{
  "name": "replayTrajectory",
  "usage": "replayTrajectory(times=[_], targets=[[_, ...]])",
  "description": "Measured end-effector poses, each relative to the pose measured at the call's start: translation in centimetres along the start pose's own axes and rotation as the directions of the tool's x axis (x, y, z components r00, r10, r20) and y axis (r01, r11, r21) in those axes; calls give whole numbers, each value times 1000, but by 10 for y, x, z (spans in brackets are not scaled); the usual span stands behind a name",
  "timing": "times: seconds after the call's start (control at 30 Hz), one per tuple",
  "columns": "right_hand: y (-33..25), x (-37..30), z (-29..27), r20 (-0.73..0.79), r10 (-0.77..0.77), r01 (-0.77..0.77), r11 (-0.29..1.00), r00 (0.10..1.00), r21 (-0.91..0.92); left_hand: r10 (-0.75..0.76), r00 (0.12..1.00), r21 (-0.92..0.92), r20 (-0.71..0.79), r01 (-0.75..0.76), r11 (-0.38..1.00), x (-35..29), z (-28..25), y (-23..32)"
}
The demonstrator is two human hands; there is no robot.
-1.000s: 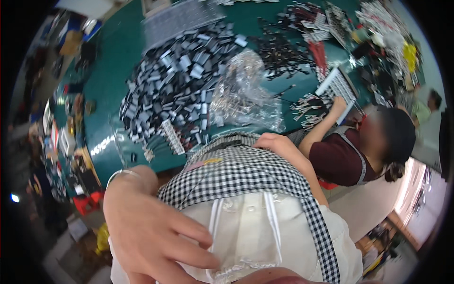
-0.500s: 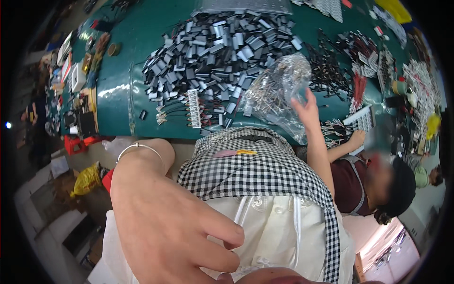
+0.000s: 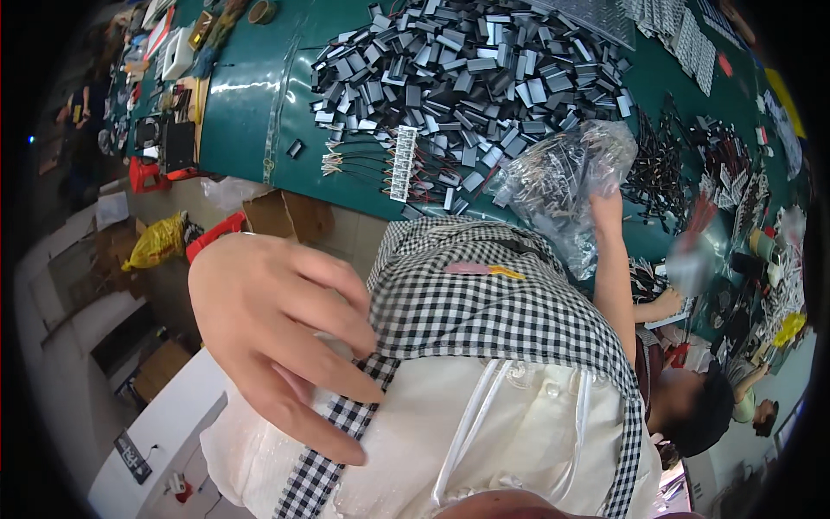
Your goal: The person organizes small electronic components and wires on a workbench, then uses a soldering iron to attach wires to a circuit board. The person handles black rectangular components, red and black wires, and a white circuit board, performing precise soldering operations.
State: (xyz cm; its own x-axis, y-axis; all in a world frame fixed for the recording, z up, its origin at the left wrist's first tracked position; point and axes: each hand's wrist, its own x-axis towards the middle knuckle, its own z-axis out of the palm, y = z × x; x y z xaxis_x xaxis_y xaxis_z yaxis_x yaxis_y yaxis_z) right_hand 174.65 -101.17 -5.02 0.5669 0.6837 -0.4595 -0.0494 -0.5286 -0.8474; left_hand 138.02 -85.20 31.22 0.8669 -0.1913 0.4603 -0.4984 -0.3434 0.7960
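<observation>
Head view, looking down: the person's left hand (image 3: 281, 337) lies close to the camera, fingers spread and slightly curled, resting on the black-and-white checked apron (image 3: 484, 303) over a white dress. The right hand (image 3: 605, 206) reaches out to the green bench (image 3: 246, 121) and touches a crinkled clear plastic bag (image 3: 562, 173); its fingers are hidden, so its grip cannot be told. A heap of small grey rectangular parts (image 3: 467, 78) lies just beside the bag.

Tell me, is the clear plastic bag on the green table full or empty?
Partly full: the clear plastic bag shows thin metallic pieces inside; the right hand touches it.
</observation>
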Motion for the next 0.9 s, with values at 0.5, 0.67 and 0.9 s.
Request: replayTrajectory(times=[0.5,0.67,0.9], targets=[[-66,-59,28,383,-66,123,985,921,-124,-701,220,351,-678,935,-47,-159,19,-209],[-39,-60,34,415,-5,197,886,910,-421,-746,258,436,-614,899,-48,-182,87,-286],[-15,-59,48,366,-4,271,679,931,-683,-747,282,504,-602,860,-82,-167,92,-294]])
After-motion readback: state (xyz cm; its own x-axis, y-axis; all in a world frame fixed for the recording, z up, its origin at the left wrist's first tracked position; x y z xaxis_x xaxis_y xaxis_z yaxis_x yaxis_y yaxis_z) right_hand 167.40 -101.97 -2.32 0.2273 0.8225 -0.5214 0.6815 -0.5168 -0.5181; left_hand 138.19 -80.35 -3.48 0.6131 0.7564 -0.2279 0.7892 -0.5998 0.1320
